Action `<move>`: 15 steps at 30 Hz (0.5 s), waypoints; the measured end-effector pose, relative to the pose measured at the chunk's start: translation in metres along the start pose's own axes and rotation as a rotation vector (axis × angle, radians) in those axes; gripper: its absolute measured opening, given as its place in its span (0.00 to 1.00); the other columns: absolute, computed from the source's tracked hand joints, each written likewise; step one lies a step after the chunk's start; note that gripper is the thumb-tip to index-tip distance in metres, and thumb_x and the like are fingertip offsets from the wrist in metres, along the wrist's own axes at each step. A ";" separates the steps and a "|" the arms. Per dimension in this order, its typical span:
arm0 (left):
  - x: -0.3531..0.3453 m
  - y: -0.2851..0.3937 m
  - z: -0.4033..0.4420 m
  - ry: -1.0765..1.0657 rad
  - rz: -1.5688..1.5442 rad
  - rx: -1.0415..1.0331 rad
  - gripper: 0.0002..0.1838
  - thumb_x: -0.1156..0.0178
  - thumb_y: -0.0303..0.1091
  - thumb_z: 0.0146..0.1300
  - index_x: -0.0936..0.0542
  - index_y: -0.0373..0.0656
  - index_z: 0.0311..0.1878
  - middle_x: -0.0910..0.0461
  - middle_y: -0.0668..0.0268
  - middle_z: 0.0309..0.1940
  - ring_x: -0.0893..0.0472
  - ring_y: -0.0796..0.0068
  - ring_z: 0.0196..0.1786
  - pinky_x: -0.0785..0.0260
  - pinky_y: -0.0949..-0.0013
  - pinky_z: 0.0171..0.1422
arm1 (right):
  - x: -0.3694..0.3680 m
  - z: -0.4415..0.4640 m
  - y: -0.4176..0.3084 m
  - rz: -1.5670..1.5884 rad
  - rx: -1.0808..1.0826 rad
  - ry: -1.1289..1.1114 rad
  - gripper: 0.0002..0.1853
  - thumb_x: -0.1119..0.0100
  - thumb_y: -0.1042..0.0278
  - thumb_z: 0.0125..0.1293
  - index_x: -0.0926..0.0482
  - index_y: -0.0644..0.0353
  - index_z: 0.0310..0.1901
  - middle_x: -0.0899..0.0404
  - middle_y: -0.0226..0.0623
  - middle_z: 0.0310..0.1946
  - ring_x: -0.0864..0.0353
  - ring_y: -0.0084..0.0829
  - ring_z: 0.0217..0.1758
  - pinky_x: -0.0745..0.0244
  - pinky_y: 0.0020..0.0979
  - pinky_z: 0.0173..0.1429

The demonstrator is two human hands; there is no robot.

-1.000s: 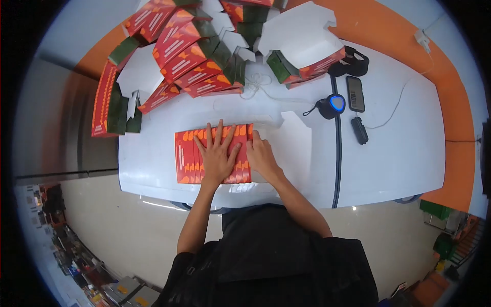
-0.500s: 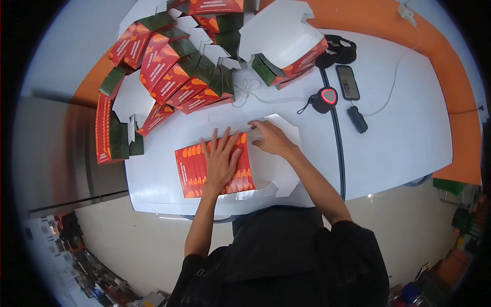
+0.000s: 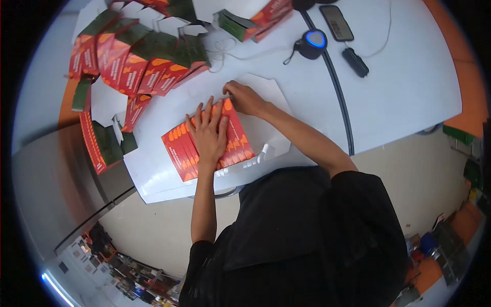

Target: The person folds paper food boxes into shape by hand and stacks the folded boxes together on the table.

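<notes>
A stack of flat red-and-orange cardboard cartons (image 3: 238,134) lies on the white table, their printed panels overlapping in strips. My left hand (image 3: 208,137) rests flat on top of them, fingers spread. At the stack's upper right corner, my right hand (image 3: 246,98) has its fingers curled at the edge of a carton flap; the fingertips are partly hidden. White unprinted cardboard (image 3: 273,112) extends from the stack to the right, under my right wrist and forearm.
Folded red and green cartons (image 3: 138,56) are piled at the back left. A small round speaker (image 3: 312,44) with a blue light, a phone (image 3: 336,23) and a black device (image 3: 355,62) on a cable lie at the back right. A metal cabinet (image 3: 66,163) stands left.
The view has shifted and turned, so the table appears higher. My right hand's fingers have curled in at the stack's corner. My left hand stays flat on the cartons. The speaker light turned from red to blue.
</notes>
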State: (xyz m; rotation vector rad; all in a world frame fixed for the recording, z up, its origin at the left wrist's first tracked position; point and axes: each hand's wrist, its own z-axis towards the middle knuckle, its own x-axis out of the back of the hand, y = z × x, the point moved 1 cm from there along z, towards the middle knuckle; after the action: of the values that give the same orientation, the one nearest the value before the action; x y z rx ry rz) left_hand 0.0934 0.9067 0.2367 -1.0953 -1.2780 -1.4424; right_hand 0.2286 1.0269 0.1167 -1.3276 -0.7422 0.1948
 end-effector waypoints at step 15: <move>-0.011 -0.005 -0.003 0.000 0.044 -0.004 0.28 0.54 0.51 0.82 0.30 0.61 0.82 0.33 0.67 0.82 0.38 0.56 0.83 0.68 0.38 0.88 | -0.020 -0.165 -0.025 -0.341 0.186 -0.339 0.15 0.39 0.82 0.59 0.17 0.59 0.48 0.23 0.39 0.51 0.18 0.43 0.55 0.17 0.43 0.57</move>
State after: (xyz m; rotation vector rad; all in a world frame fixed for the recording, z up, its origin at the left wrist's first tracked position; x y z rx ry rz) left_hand 0.0902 0.9050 0.2248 -1.1195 -1.2447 -1.4127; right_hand 0.3035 0.8771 0.1235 -0.9829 -1.1949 0.2115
